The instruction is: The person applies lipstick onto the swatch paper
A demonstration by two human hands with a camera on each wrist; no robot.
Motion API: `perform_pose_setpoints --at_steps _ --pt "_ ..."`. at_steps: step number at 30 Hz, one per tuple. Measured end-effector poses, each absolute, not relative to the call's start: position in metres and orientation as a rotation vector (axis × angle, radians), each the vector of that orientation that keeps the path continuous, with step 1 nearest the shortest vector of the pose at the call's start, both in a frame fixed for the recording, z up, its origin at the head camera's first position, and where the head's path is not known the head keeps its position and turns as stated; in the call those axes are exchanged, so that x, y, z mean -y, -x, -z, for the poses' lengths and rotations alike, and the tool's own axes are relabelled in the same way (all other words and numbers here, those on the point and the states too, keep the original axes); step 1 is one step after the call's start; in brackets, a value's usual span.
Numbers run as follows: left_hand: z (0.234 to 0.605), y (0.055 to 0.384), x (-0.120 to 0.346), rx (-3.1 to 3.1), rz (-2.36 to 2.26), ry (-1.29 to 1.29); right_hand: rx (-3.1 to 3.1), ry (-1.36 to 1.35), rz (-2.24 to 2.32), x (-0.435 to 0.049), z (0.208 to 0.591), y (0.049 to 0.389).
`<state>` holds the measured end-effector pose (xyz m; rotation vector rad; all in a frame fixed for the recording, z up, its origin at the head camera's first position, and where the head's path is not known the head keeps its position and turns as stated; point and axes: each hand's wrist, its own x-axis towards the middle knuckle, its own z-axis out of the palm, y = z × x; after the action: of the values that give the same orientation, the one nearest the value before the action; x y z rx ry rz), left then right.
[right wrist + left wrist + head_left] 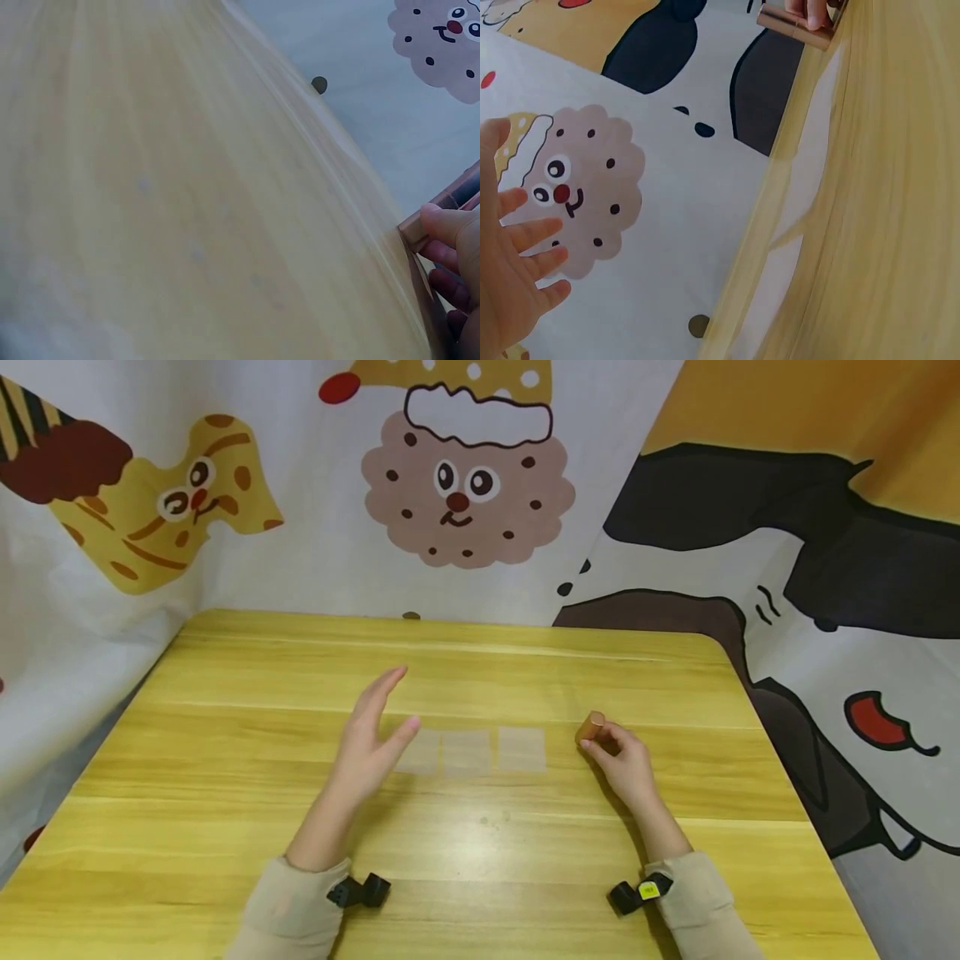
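Toward the right of the table, my right hand [626, 767] pinches a small copper-coloured tube [591, 727] between thumb and fingers. A seam runs around the tube [795, 26] in the left wrist view, and it looks like a lipstick. Its lower end is right at the tabletop in the right wrist view, where the thumb lies along the tube [415, 229]. My left hand [367, 745] is held over the table with thumb and fingers spread apart and nothing in it. Beside it lie three pale, see-through squares in a row, the left one [420, 753] partly behind the thumb.
The middle square [467, 753] and the right square [522, 750] lie flat between the hands on the wooden table [480, 877]. A cartoon-print cloth [300, 568] hangs behind the table's far edge and down its sides. Small black cameras sit on both wrists.
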<state>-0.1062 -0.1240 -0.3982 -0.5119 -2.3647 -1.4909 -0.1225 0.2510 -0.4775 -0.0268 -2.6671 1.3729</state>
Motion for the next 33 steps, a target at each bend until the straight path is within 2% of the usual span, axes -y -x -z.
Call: perform_pose_setpoints --at_steps 12,18,33 --pt "0.394 0.111 0.102 2.337 1.553 0.549 2.61 -0.032 -1.313 -0.251 0.476 0.121" --pt "0.391 0.111 0.093 2.332 1.587 0.546 2.553 -0.15 -1.27 -0.251 0.474 0.117" --pt "0.395 0.11 0.075 2.314 1.625 0.614 2.41 -0.343 -1.266 -0.226 0.451 0.103"
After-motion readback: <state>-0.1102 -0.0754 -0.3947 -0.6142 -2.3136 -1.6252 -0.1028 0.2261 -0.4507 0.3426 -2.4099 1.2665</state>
